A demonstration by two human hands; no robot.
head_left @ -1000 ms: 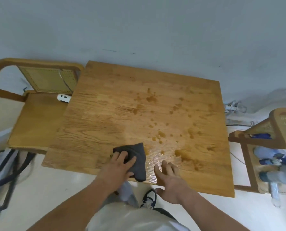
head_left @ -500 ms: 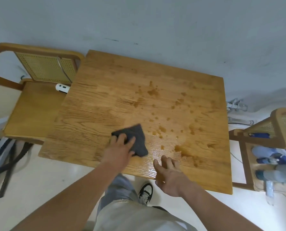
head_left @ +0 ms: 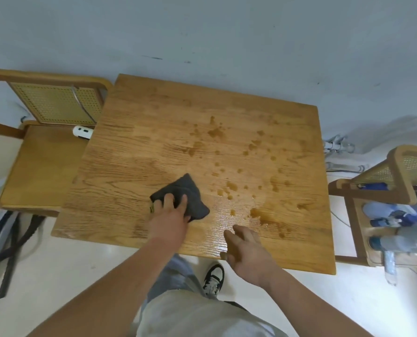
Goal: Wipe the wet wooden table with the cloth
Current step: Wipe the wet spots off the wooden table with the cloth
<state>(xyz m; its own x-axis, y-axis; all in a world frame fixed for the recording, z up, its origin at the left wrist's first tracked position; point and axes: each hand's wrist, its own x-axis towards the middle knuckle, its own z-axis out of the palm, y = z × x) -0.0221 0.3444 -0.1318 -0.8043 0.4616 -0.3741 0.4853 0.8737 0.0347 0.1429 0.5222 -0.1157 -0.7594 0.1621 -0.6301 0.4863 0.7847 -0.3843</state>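
A square wooden table (head_left: 134,152) stands against a grey wall. Dark wet drops and small puddles (head_left: 263,212) spread over its middle and right half. A dark grey cloth (head_left: 190,190) lies folded on the table near the front middle. My left hand (head_left: 169,220) presses flat on the cloth with fingers spread over its near part. My right hand (head_left: 246,249) rests at the table's front edge, fingers loosely apart, holding nothing. A shiny wet streak lies between the two hands.
A wooden chair with a cane back (head_left: 52,103) stands left of the table, a white device (head_left: 82,132) on its seat. Another cane chair (head_left: 397,181) at the right holds several plastic bottles (head_left: 397,215). Cables (head_left: 336,147) lie on the floor.
My left hand has pushed the cloth away from the front edge toward the table's middle. My right hand has stayed at the front edge.
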